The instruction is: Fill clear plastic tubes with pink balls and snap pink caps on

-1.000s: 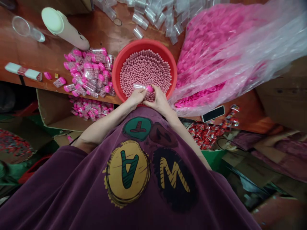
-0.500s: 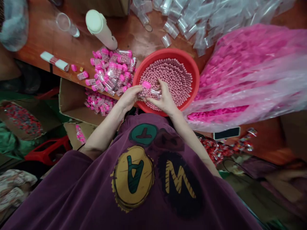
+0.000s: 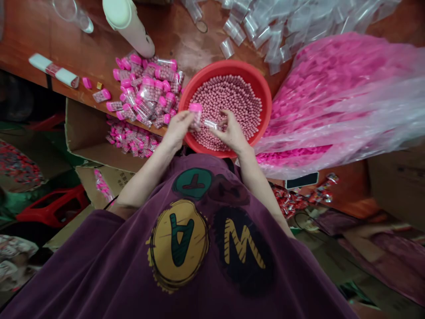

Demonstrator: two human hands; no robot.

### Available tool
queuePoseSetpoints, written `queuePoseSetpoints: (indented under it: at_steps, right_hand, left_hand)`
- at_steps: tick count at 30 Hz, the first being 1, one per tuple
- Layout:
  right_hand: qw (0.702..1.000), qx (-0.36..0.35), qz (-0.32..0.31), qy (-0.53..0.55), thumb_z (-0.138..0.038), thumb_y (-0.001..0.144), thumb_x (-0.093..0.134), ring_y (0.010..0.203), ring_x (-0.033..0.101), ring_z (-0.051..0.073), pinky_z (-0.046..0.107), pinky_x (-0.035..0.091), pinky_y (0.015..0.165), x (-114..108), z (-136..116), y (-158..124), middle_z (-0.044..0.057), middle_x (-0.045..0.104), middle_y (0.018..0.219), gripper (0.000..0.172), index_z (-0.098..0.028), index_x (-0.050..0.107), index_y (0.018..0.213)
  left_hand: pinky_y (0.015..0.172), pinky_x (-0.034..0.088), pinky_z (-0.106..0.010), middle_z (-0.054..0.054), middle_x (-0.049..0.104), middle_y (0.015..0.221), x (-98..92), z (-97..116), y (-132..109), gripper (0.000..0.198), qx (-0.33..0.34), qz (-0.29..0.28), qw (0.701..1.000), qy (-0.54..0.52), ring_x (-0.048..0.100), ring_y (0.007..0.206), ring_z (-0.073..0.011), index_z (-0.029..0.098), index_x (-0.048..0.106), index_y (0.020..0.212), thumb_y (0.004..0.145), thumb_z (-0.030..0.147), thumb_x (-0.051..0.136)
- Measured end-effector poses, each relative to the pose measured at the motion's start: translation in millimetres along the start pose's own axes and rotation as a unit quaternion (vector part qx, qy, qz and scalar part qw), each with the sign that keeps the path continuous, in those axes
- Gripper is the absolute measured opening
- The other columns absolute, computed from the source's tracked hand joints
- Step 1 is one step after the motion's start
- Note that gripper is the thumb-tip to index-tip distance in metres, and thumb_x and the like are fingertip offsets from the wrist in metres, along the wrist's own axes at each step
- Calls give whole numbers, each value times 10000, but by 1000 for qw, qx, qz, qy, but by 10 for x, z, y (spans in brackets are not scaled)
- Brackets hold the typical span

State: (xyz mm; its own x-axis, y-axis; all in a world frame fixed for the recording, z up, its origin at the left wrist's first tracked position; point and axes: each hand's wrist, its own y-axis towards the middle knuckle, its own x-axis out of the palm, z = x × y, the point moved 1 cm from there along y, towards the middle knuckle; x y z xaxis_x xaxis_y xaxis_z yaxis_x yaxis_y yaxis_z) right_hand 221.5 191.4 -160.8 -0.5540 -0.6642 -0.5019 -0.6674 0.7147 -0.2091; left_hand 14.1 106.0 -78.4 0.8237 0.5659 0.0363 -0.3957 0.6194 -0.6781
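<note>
My left hand (image 3: 179, 128) is closed on a small clear bottle (image 3: 195, 117) with a bright pink cap, holding it over the near left side of a red basin (image 3: 269, 104). In my right hand (image 3: 230, 132) a short clear plastic container (image 3: 211, 124) is pinched between thumb and fingers; how full it is I cannot tell. Round pink beads (image 3: 229, 97) lie heaped in the basin beneath both hands. Left of the basin is a pile of capped bottles (image 3: 149, 88) with pink beads inside.
Empty clear containers (image 3: 265, 26) lie scattered at the back. A plastic bag of pink caps (image 3: 318, 88) fills the right side. A cardboard box (image 3: 89, 133) of capped bottles sits below the table's left edge. A pale tumbler (image 3: 129, 29) stands behind the pile.
My hands have drawn apart, separating the capped bottle in the left from the clear container in the right. The whole view has shifted slightly.
</note>
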Motion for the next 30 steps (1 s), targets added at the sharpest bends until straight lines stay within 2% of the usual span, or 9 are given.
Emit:
queuePoseSetpoints:
  at_steps: [5,9,12,14,16,18,20,23,30]
  right_hand:
    - [991,18,-36,-131,-279,1017,648,1187,706,376,589,580,1121,145,136,112,206,777,1257,267,-163,745,1236]
    - [981,28,-32,-189,-236,1029,623,1286,658,416,687,474,1233,391,42,146,252,758,1345,307,-109,745,1280]
    - [992,51,-6,-117,-268,1010,671,1301,665,394,639,504,1229,444,154,123,239,752,1356,390,-105,729,1359]
    - [997,83,12,-4,-332,969,733,1198,711,357,581,585,1141,431,283,75,193,779,1271,477,-122,715,1397]
    - [985,115,25,124,-448,933,782,1089,741,317,542,635,1062,412,369,6,138,803,1205,567,-162,709,1417]
    - [964,123,41,231,-596,873,830,1110,756,307,543,633,1098,394,363,-65,119,815,1259,665,-202,721,1397]
    - [943,114,47,310,-684,809,871,1245,749,319,550,583,1214,374,278,-125,121,797,1396,739,-222,736,1369]
    - [912,121,34,391,-718,792,889,1386,718,318,541,507,1327,350,136,-190,97,778,1483,757,-253,737,1369]
    - [916,150,70,366,-669,796,862,1174,762,296,546,620,1157,390,231,-327,96,807,1300,710,-254,703,1350]
  left_hand:
    - [814,597,-332,31,730,955,-881,431,159,61,126,183,975,30,757,999,-165,256,658,962,997,302,640]
    - [736,546,-303,60,639,827,-1660,374,146,104,62,340,932,108,753,931,-147,261,551,969,1031,331,507]
    - [861,598,-394,51,671,997,-1927,162,67,202,17,436,886,157,744,1097,-187,309,539,1193,999,271,495]
    - [1035,588,-474,21,689,1220,-1826,23,51,353,79,464,861,194,674,1328,-228,355,506,1341,996,284,526]
    - [1151,540,-512,-18,690,1311,-1466,-112,93,325,202,401,865,222,624,1404,-261,337,563,1330,1015,414,595]
    - [1117,560,-496,-45,737,1201,-916,-262,186,355,271,214,914,213,698,1183,-250,261,658,1187,960,528,715]
    - [969,604,-433,-67,770,1251,-330,-422,299,487,221,-13,948,227,725,1015,-214,238,694,1268,895,524,821]
    - [939,606,-394,-76,786,1176,272,-591,446,395,170,-157,944,236,741,997,-224,195,748,1198,862,386,831]
    - [1096,565,-421,-67,783,1106,416,-660,586,351,165,-195,933,254,723,1114,-247,172,777,1096,765,267,849]
